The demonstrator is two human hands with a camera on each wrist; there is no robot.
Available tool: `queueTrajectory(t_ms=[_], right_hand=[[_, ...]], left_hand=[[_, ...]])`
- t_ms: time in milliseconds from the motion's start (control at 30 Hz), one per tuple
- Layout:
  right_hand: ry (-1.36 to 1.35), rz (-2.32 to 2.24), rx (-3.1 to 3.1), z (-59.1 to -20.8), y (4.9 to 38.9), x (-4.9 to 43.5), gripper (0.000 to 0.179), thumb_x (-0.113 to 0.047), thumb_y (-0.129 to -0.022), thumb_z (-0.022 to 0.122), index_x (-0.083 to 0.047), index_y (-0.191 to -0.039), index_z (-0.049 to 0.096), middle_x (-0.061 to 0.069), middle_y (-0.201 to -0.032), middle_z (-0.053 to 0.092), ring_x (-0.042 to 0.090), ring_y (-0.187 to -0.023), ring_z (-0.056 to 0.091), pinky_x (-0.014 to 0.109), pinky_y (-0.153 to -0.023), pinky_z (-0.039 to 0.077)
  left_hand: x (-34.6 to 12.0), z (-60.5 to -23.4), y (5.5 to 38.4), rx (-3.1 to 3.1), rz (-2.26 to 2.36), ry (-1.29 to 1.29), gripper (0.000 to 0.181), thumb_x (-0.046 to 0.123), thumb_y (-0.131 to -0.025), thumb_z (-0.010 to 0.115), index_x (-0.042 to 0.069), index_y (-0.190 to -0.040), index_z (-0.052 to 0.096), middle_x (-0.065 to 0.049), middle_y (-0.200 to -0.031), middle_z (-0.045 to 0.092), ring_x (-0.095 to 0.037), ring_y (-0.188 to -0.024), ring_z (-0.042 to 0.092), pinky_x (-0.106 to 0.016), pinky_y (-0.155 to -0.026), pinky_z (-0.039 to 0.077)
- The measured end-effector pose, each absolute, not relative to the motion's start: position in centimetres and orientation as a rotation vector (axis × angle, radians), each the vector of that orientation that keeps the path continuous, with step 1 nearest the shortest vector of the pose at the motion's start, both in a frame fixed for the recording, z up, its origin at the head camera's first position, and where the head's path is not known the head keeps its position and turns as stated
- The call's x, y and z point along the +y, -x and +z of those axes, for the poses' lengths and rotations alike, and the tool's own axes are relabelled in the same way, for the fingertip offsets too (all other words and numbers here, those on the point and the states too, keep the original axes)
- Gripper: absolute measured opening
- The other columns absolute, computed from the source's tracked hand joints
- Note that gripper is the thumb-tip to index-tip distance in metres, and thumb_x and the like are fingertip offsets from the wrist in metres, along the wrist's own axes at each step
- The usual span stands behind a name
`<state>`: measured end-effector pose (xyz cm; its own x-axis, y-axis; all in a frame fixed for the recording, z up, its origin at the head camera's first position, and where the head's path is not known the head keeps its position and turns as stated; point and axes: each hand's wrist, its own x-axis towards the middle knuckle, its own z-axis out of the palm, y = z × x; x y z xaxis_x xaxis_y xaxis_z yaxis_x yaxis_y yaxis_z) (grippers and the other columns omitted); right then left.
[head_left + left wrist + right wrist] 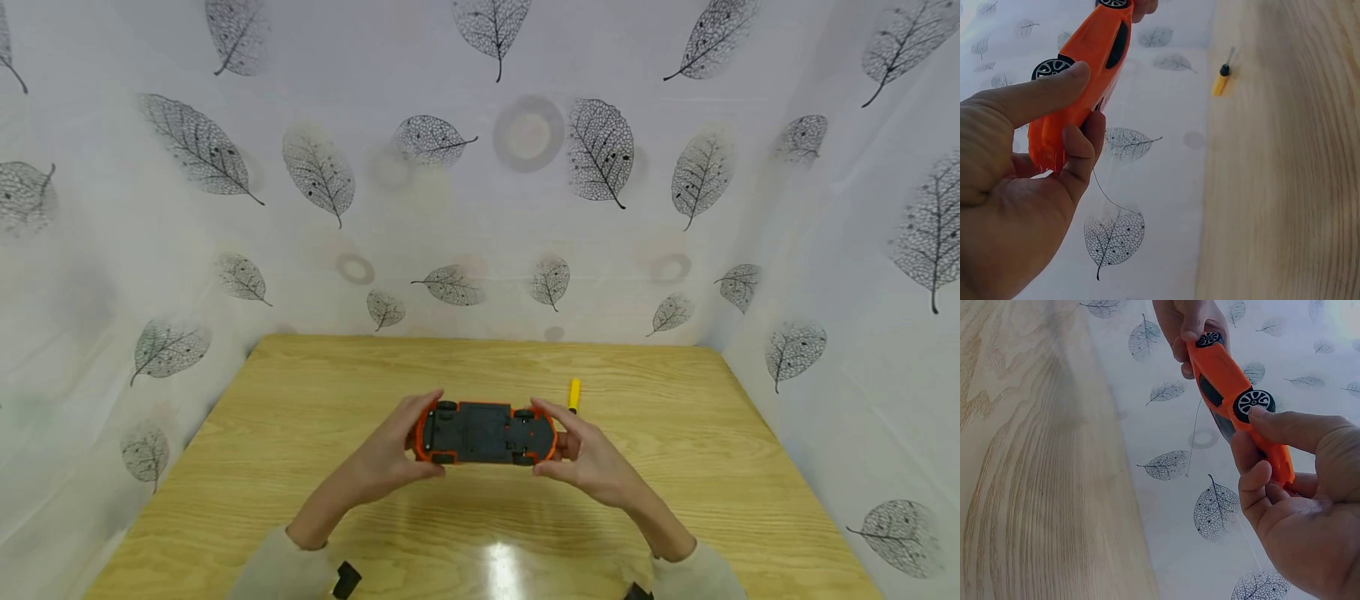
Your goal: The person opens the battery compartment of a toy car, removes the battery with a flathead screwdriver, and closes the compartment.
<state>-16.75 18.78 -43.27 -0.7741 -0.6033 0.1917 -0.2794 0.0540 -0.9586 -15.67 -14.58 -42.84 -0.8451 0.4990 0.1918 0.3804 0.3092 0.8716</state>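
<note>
An orange toy car [483,433] is held up over the table, its black underside and wheels turned toward the head camera. My left hand [386,450] grips its left end, thumb along the side near a wheel in the left wrist view. The right end sits in my right hand [596,462], with the thumb [1272,422] against a spoked wheel [1254,405]. In the right wrist view the orange body [1219,365] and dark windows show. Behind the right hand lies a screwdriver [574,393] with a yellow handle and black collar.
The light wood table [315,375] spreads under both hands. White sheeting [465,217] printed with dark leaves stands at its back and along both sides. A thin dark thread-like line [1110,197] shows beneath the car in the wrist views.
</note>
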Motion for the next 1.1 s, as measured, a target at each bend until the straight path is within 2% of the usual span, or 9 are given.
queueTrajectory(t_ms=[233, 400, 533, 633, 667, 767, 900, 1000, 1100], right_hand=[[0.868, -1.712, 2.173, -43.05, 16.55, 18.94, 0.086, -0.005, -0.091, 0.079, -0.001, -0.162, 0.028, 0.024, -0.162, 0.032, 0.014, -0.077, 0.062, 0.028, -0.068, 0.057], [0.866, -1.670, 2.191, -42.86, 16.47, 18.96, 0.083, -0.008, -0.095, 0.076, -0.002, -0.162, 0.027, 0.024, -0.162, 0.031, 0.016, -0.079, 0.066, 0.030, -0.070, 0.058], [0.867, -1.671, 2.167, -42.79, 16.44, 19.02, 0.082, -0.008, -0.096, 0.075, -0.001, -0.162, 0.026, 0.026, -0.162, 0.030, 0.018, -0.086, 0.069, 0.033, -0.074, 0.060], [0.865, -1.678, 2.142, -42.78, 16.44, 19.13, 0.081, -0.009, -0.097, 0.073, 0.000, -0.162, 0.025, 0.028, -0.155, 0.038, 0.020, -0.090, 0.070, 0.033, -0.075, 0.060], [0.864, -1.673, 2.142, -42.80, 16.45, 19.17, 0.081, -0.009, -0.097, 0.073, 0.000, -0.162, 0.025, 0.028, -0.150, 0.044, 0.020, -0.088, 0.070, 0.033, -0.074, 0.060], [0.846, -1.635, 2.176, -42.88, 16.50, 19.28, 0.080, -0.011, -0.098, 0.073, 0.000, -0.162, 0.025, 0.022, -0.118, 0.066, 0.012, -0.072, 0.062, 0.029, -0.066, 0.055], [0.825, -1.582, 2.226, -42.95, 16.54, 19.34, 0.081, -0.014, -0.098, 0.073, -0.002, -0.163, 0.026, 0.014, -0.080, 0.070, 0.006, -0.058, 0.043, 0.027, -0.057, 0.045], [0.822, -1.590, 2.216, -42.79, 16.46, 19.32, 0.081, -0.014, -0.099, 0.072, 0.000, -0.163, 0.024, 0.010, -0.079, 0.069, 0.006, -0.059, 0.043, 0.027, -0.057, 0.045], [0.817, -1.619, 2.173, -42.48, 16.37, 19.27, 0.082, -0.013, -0.099, 0.071, 0.001, -0.163, 0.021, 0.013, -0.085, 0.069, 0.009, -0.064, 0.054, 0.028, -0.064, 0.051]], left_hand=[[-14.62, -42.72, 16.01, 2.294, 1.675, -0.804, 0.088, -0.007, -0.082, 0.083, -0.002, -0.155, 0.033, -0.027, -0.147, 0.038, -0.041, -0.123, 0.057, -0.032, -0.094, 0.057], [-14.68, -42.68, 15.97, 2.166, 1.716, -0.729, 0.084, -0.004, -0.086, 0.081, -0.002, -0.154, 0.031, -0.028, -0.146, 0.042, -0.041, -0.124, 0.058, -0.032, -0.093, 0.057], [-14.52, -42.64, 15.94, 2.099, 1.747, -0.727, 0.083, -0.004, -0.087, 0.079, -0.002, -0.154, 0.029, -0.030, -0.145, 0.044, -0.043, -0.124, 0.058, -0.033, -0.091, 0.058], [-14.39, -42.63, 15.95, 2.067, 1.761, -0.732, 0.084, -0.004, -0.088, 0.078, -0.002, -0.155, 0.027, -0.031, -0.146, 0.043, -0.043, -0.124, 0.058, -0.034, -0.090, 0.059], [-14.36, -42.66, 15.96, 2.057, 1.764, -0.731, 0.084, -0.004, -0.088, 0.077, -0.002, -0.155, 0.027, -0.032, -0.146, 0.042, -0.043, -0.124, 0.058, -0.034, -0.090, 0.059], [-14.33, -42.76, 15.97, 2.030, 1.766, -0.712, 0.087, -0.003, -0.089, 0.077, -0.001, -0.157, 0.024, -0.033, -0.149, 0.038, -0.042, -0.124, 0.058, -0.035, -0.089, 0.059], [-14.32, -42.86, 15.96, 2.016, 1.762, -0.686, 0.092, -0.002, -0.090, 0.076, 0.000, -0.161, 0.019, -0.032, -0.155, 0.031, -0.041, -0.126, 0.056, -0.035, -0.088, 0.059], [-14.35, -42.78, 15.98, 2.010, 1.764, -0.674, 0.091, -0.002, -0.089, 0.077, 0.000, -0.161, 0.021, -0.032, -0.154, 0.032, -0.040, -0.124, 0.057, -0.035, -0.087, 0.060], [-14.42, -42.70, 16.09, 1.977, 1.792, -0.666, 0.088, -0.002, -0.089, 0.077, -0.001, -0.159, 0.024, -0.033, -0.151, 0.036, -0.039, -0.124, 0.058, -0.037, -0.088, 0.060]])
